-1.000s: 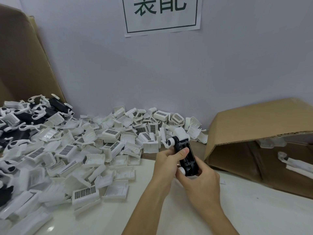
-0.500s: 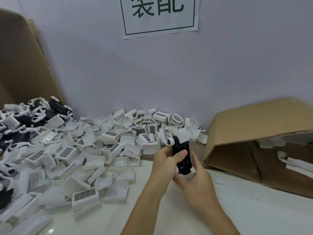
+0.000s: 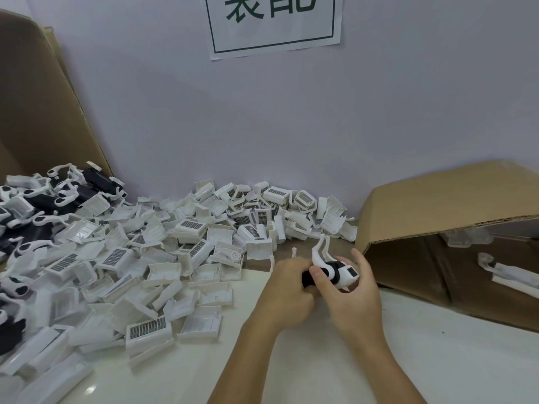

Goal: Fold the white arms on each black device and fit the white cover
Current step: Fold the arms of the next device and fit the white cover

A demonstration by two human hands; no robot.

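I hold one black device (image 3: 308, 277) lying sideways just above the white table, between both hands. My left hand (image 3: 287, 282) grips its black left end. My right hand (image 3: 348, 290) wraps the right end, where a white cover (image 3: 345, 276) with a dark grille sits on the body. Two thin white arms (image 3: 319, 249) stick up and away from the device, unfolded. A big heap of loose white covers (image 3: 180, 252) spreads to the left. More black devices with white arms (image 3: 38, 199) lie at the far left.
An open cardboard box (image 3: 449, 205) lies on its side at the right, with a few white parts inside (image 3: 507, 272). A tall cardboard sheet (image 3: 35, 97) leans at the far left. A wall with a printed sign (image 3: 274, 21) stands close behind. White table (image 3: 291, 368) lies in front.
The device has turned from upright to lying sideways and dropped lower. Its white arms now stick up in view, and my right hand has come over its right end.
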